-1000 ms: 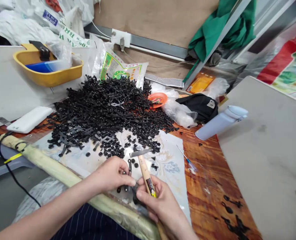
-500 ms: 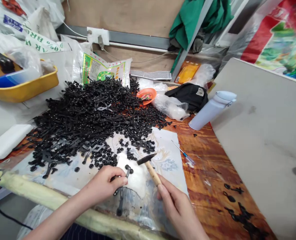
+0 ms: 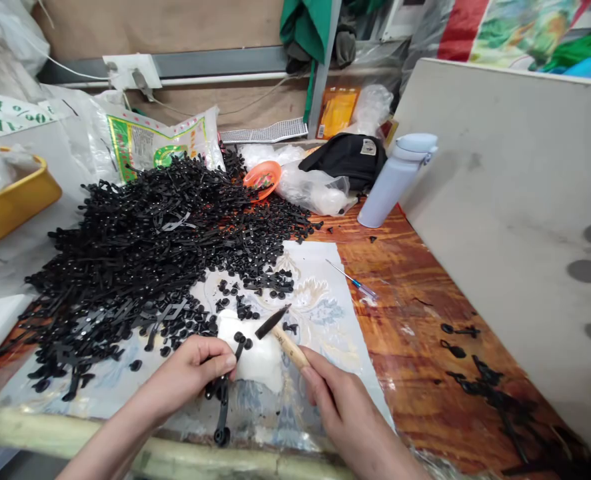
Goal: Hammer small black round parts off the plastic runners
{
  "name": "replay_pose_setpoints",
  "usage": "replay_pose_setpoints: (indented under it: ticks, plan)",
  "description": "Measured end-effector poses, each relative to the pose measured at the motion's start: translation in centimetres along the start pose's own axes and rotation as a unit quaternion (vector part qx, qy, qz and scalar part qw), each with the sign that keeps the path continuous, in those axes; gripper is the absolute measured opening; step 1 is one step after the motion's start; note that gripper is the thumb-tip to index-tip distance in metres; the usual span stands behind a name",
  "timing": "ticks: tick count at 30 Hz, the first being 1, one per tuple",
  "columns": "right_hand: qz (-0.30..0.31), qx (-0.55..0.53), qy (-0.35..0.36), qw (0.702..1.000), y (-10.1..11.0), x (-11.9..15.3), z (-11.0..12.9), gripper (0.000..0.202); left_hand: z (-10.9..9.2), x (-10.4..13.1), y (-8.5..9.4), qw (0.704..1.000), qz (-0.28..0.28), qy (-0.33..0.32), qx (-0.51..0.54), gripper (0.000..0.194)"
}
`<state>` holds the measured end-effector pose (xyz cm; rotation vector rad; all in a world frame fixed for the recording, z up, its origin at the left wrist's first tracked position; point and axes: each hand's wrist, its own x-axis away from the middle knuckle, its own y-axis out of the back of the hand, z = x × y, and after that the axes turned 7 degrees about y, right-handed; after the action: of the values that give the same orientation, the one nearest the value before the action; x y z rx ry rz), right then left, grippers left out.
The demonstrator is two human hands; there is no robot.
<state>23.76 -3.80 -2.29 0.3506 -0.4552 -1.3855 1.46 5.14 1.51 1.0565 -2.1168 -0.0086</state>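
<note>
My left hand (image 3: 198, 370) pinches a small black strap part (image 3: 239, 347) with round ends, its far end over a white pad (image 3: 262, 370). Another black strap with a round end (image 3: 222, 413) hangs or lies just below those fingers; whether it is also held, I cannot tell. My right hand (image 3: 338, 390) is wrapped round the wooden handle of a small hammer (image 3: 289, 347). The dark hammer head sits just right of the strap's round ends, a little apart from them. Behind both hands rises a large heap of similar black parts (image 3: 140, 233).
A screwdriver (image 3: 358, 283) lies right of the patterned sheet (image 3: 320, 267). Farther back stand a pale blue bottle (image 3: 395, 183), a black bag (image 3: 350, 160) and an orange dish (image 3: 260, 179). A grey board (image 3: 505, 200) borders the right; more black parts (image 3: 490, 387) lie near it.
The camera view has shifted, so the scene sits farther left. Both hands keep their grips on the strap and the hammer; the hammer head remains close beside the strap's end.
</note>
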Motion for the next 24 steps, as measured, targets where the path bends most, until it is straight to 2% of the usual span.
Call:
replay_pose_setpoints:
  ticks: [5,13,20,24]
  plan:
    - [-0.005,-0.020,-0.001,1.000,-0.18,-0.20,-0.34,0.036,-0.01,-0.43,0.26,0.999,0.030,0.027,-0.025,0.032]
    - [-0.005,-0.029,-0.008,1.000,0.14,-0.08,-0.02,0.032,-0.45,-0.75,0.29,0.997,0.038,0.053,-0.043,0.035]
    - [-0.002,-0.019,-0.006,1.000,-0.10,-0.28,-0.70,0.032,-0.82,-0.70,0.47,0.994,0.046,0.047,-0.091,0.030]
    - [-0.001,-0.022,-0.011,1.000,-0.11,-0.17,-0.64,0.031,-0.50,-0.71,0.78,0.995,0.053,0.032,-0.078,0.030]
